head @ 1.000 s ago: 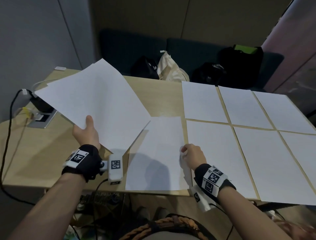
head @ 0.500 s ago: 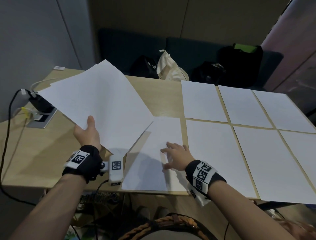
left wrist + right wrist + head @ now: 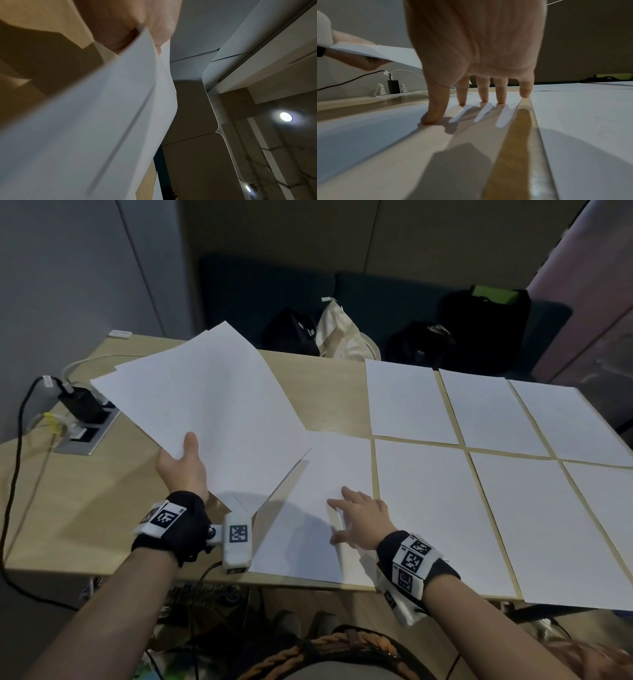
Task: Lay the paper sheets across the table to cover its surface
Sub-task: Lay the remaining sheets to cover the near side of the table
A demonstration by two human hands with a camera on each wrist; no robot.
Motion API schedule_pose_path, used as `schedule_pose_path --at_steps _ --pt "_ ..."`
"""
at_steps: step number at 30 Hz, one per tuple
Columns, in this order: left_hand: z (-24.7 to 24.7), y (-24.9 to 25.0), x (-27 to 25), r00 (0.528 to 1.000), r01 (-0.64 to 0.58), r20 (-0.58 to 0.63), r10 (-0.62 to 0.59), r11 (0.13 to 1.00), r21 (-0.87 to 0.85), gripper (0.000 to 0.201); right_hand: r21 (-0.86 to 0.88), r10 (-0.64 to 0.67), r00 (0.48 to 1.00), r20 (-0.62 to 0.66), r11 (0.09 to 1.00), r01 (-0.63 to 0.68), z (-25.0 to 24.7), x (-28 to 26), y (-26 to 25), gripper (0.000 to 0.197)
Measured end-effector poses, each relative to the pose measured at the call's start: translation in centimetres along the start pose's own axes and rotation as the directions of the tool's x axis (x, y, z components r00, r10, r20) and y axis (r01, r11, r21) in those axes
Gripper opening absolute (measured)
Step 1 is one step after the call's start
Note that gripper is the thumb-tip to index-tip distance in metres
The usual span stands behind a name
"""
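My left hand [image 3: 183, 465] holds a stack of white paper sheets [image 3: 209, 409] above the left half of the wooden table [image 3: 78, 508], thumb on top and fingers beneath; the wrist view shows the stack [image 3: 102, 121] pinched near its corner. My right hand [image 3: 359, 517] lies flat with spread straight fingers on a sheet [image 3: 308, 525] at the table's front edge. In the right wrist view the fingertips [image 3: 433, 119] press that sheet [image 3: 368, 135] down. Several sheets [image 3: 442, 508] lie in two rows across the right part of the table.
A power outlet with a black adapter [image 3: 80, 405] and cables sits at the table's left rear. Bags [image 3: 346, 333] rest on a dark bench behind the table. Thin strips of bare wood [image 3: 517, 142] show between neighbouring sheets.
My right hand has gone from pinching the sheet's right edge to lying flat on it with spread fingers. The sheet settled flat. The left hand holds its stack almost still.
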State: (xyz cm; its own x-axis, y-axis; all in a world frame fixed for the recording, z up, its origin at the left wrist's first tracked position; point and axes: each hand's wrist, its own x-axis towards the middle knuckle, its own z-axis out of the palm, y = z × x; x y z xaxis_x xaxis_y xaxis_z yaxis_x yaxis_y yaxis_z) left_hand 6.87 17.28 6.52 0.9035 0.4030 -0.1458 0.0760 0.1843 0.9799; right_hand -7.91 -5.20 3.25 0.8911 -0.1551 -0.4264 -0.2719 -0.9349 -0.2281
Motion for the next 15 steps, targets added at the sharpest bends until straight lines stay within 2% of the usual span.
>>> schedule_pose_path --at_steps 15 --pt "-0.17 0.12 -0.23 1.0 -0.011 0.014 0.011 1.0 0.008 0.042 -0.018 0.003 1.0 0.02 1.0 -0.002 -0.6 0.2 0.11 0.078"
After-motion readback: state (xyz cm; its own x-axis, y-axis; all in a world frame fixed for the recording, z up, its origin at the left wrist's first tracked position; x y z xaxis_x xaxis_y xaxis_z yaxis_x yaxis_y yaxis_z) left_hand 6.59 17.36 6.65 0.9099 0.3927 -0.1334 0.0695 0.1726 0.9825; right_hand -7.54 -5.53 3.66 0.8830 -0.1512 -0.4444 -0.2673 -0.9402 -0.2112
